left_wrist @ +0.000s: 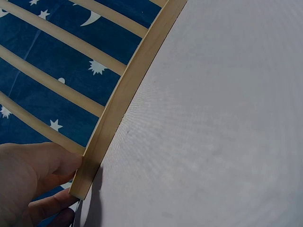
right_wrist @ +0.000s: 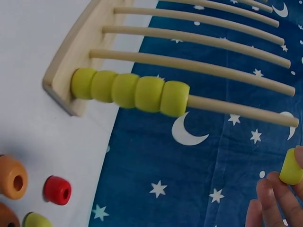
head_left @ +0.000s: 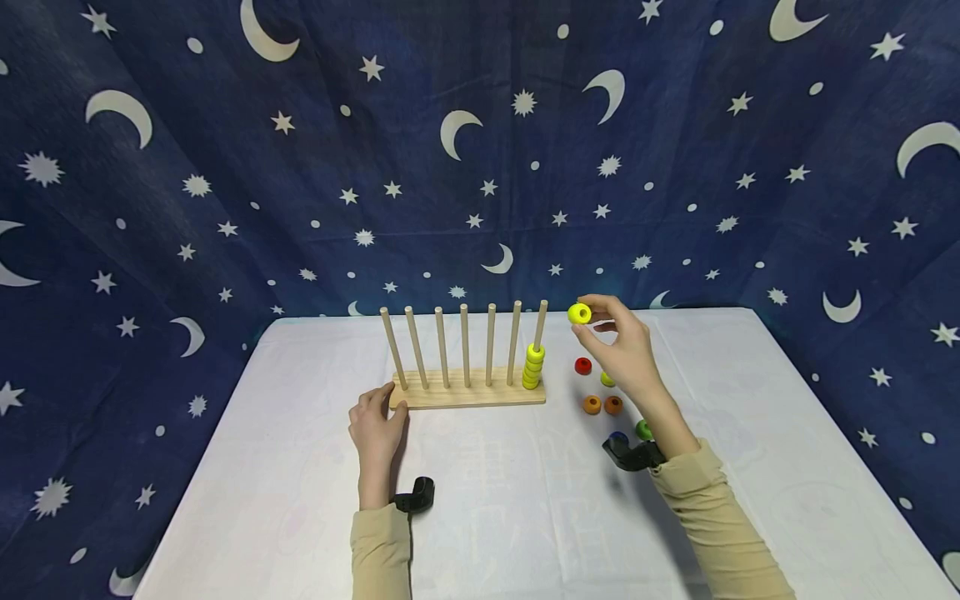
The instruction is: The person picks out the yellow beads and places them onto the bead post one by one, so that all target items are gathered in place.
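My right hand (head_left: 626, 346) pinches a yellow bead (head_left: 579, 313) between thumb and fingers, raised a little to the right of the rightmost peg's tip. In the right wrist view the held yellow bead (right_wrist: 291, 168) shows at the right edge, apart from the peg. A wooden peg rack (head_left: 468, 398) with several upright pegs stands on the table. Its rightmost peg carries a stack of yellow beads (head_left: 533, 367), and the other pegs are bare. My left hand (head_left: 377, 425) grips the left end of the rack's base, thumb in front, as the left wrist view shows.
Right of the rack lie a red bead (head_left: 582, 366), a yellow bead (head_left: 607, 379), two orange beads (head_left: 592, 405), a green bead (head_left: 644, 430) and a partly hidden blue bead (head_left: 618, 437). A dark blue patterned cloth (head_left: 420, 167) hangs behind the white table (head_left: 487, 508).
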`<act>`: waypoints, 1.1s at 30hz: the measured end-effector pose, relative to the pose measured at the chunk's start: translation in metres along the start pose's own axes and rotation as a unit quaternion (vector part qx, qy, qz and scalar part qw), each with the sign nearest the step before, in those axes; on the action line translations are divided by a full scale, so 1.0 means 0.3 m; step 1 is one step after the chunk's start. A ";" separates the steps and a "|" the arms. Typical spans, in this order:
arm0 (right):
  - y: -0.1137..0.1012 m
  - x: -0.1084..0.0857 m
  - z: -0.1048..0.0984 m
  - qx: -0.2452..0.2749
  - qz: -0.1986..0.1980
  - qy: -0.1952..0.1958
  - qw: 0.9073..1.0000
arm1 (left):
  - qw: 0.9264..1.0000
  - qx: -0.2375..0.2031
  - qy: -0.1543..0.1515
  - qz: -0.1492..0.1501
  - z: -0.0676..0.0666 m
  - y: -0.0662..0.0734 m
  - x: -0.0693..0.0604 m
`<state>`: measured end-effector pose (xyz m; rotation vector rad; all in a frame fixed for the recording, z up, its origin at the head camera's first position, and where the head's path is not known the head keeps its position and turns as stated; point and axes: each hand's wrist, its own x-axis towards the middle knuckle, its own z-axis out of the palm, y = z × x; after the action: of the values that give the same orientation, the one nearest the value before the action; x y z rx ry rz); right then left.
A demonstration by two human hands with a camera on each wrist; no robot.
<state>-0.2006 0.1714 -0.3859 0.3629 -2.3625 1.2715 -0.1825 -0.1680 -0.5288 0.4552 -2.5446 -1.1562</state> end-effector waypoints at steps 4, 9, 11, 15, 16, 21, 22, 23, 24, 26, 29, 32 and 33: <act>-0.021 0.008 0.010 0.008 -0.007 0.001 1.000 | 1.000 -0.002 0.000 -0.002 0.002 0.000 0.000; -0.040 0.015 0.019 0.011 -0.016 0.005 1.000 | 1.000 -0.001 -0.005 -0.002 0.004 -0.002 0.001; -0.049 0.018 0.022 0.015 -0.019 0.006 1.000 | 1.000 -0.001 -0.006 -0.002 0.003 -0.002 0.000; -0.064 0.029 0.028 0.023 -0.026 0.000 0.999 | 1.000 -0.004 -0.007 -0.004 0.001 -0.001 -0.001; -0.068 0.031 0.030 0.023 -0.027 -0.002 0.999 | 1.000 -0.005 -0.007 -0.004 0.000 0.000 -0.001; -0.084 0.046 0.037 0.022 -0.032 -0.008 0.999 | 1.000 -0.007 -0.008 -0.001 -0.001 0.000 -0.001; -0.086 0.049 0.039 0.021 -0.033 -0.009 0.999 | 1.000 -0.007 -0.008 0.000 -0.001 0.000 0.000; -0.088 0.052 0.041 0.020 -0.035 -0.010 0.999 | 1.000 -0.006 -0.008 0.000 -0.001 -0.001 0.000; -0.090 0.055 0.043 0.020 -0.036 -0.011 0.999 | 1.000 -0.006 -0.008 0.000 -0.002 -0.001 0.000; -0.092 0.060 0.047 0.017 -0.038 -0.013 0.999 | 1.000 -0.005 -0.008 0.000 -0.003 -0.001 0.000; -0.092 0.068 0.052 0.014 -0.039 -0.014 0.999 | 1.000 -0.005 -0.007 0.000 -0.004 -0.001 0.000; -0.093 0.073 0.056 0.016 -0.034 -0.017 0.999 | 1.000 -0.006 -0.007 0.000 -0.005 0.001 -0.001; -0.093 0.075 0.056 0.017 -0.032 -0.018 0.999 | 1.000 -0.007 -0.006 0.000 -0.005 0.001 -0.001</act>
<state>-0.2126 0.1415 -0.3630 0.4718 -2.3422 1.2885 -0.1817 -0.1687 -0.5277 0.4466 -2.5450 -1.1800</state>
